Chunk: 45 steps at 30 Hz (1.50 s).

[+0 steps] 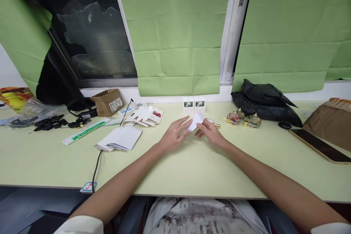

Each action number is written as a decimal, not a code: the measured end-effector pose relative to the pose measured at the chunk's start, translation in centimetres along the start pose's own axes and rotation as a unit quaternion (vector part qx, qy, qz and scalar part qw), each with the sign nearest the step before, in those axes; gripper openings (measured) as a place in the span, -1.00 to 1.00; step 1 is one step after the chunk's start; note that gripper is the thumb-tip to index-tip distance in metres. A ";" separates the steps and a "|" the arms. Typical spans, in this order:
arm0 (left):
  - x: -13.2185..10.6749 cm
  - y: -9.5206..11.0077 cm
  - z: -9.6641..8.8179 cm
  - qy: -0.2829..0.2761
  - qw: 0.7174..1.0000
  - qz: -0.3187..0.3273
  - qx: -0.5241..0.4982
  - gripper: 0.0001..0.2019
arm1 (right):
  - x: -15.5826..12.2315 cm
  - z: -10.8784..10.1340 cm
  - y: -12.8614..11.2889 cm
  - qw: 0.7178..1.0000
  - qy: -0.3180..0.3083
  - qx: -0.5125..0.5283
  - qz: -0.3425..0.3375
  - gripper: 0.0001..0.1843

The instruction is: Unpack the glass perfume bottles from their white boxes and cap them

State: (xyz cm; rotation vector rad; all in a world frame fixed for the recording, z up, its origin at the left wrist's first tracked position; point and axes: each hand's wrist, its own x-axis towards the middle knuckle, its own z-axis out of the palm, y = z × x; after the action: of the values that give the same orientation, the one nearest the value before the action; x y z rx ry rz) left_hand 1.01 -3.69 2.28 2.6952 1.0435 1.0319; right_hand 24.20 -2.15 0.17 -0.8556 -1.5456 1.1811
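A small white piece of paper or thin card (196, 120) is held up over the table in front of me, tilted. My left hand (173, 134) has its fingertips and thumb at the left edge of this white piece. On the other side, my right hand (211, 132) pinches its lower right corner. Just behind my right hand lies a round item with a gold part (217, 125), mostly hidden by the fingers. Two small white boxes with flower pictures (188, 105) stand side by side beyond the hands.
Flattened white cartons (145, 116) and a stack of white sheets (120, 139) lie left, near a cardboard box (107, 103) and black cable. Right are two ornate glass bottles with gold parts (252, 121), a black plastic bag (264, 104), a phone (320, 145) and a brown package (331, 122).
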 end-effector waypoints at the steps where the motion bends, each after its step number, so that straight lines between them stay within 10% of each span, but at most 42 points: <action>1: 0.1 0.0 0.0 0.007 0.999 -0.023 -0.028 -0.53 | 0.1 0.0 0.0 1.000 0.003 0.008 0.007 -0.57; 12: 0.8 -1.6 1.3 0.065 0.929 -0.217 -0.294 -0.42 | 0.4 -0.4 0.3 1.000 -0.003 0.002 0.010 -0.55; 29: 0.2 0.4 2.0 -0.092 0.881 -0.219 -0.408 -0.47 | -0.7 0.6 -0.4 0.997 -0.076 -0.009 -0.023 -0.57; 34: 0.5 -0.5 2.1 -0.014 0.817 -0.278 -0.505 -0.43 | -0.4 0.1 -0.6 0.982 0.054 -0.159 -0.088 -0.64; 45: 0.8 -1.5 -2.9 -0.125 0.906 -0.276 -0.295 -0.44 | -0.4 -0.4 0.2 0.993 -0.076 -0.079 0.037 -0.52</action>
State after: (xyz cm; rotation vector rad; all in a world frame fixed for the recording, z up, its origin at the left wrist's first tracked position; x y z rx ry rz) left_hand -1.17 -2.53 4.53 1.8307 1.1149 0.7129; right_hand 24.65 -2.34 -0.06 -0.9524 -1.7634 1.2109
